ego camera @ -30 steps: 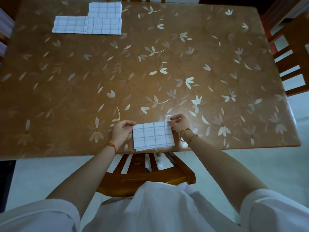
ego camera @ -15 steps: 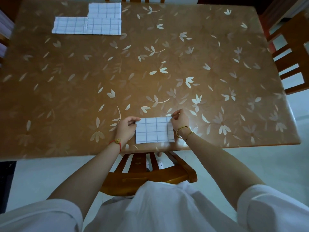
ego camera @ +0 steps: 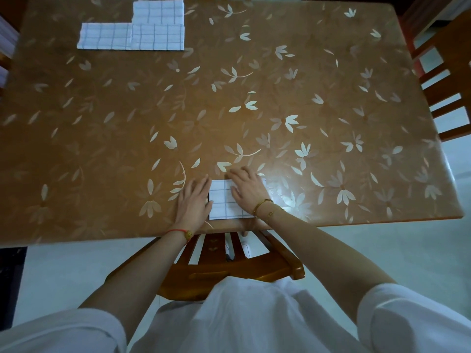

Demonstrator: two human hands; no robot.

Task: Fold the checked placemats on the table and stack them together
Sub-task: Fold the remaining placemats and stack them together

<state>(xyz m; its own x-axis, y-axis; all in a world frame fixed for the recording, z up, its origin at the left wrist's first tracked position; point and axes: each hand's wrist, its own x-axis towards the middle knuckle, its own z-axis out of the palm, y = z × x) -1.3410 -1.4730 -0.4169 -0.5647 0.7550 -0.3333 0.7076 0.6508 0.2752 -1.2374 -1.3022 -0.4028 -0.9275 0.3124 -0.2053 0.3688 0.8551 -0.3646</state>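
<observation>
Open table – placemats far-left corner

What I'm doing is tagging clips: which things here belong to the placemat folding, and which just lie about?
Job: small folded white checked placemat; left hand; right hand; white checked placemats, far left; brown flower-patterned table.
Lying about: near wooden chair; wooden chair at right.

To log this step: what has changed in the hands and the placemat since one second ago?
The left hand and right hand let go of the far corners of the folded placemat, which they pinched before. Now the left lies flat at its left edge and the right presses flat on its right part. The placemat stayed near the edge of the table; the far placemats did not move.
</observation>
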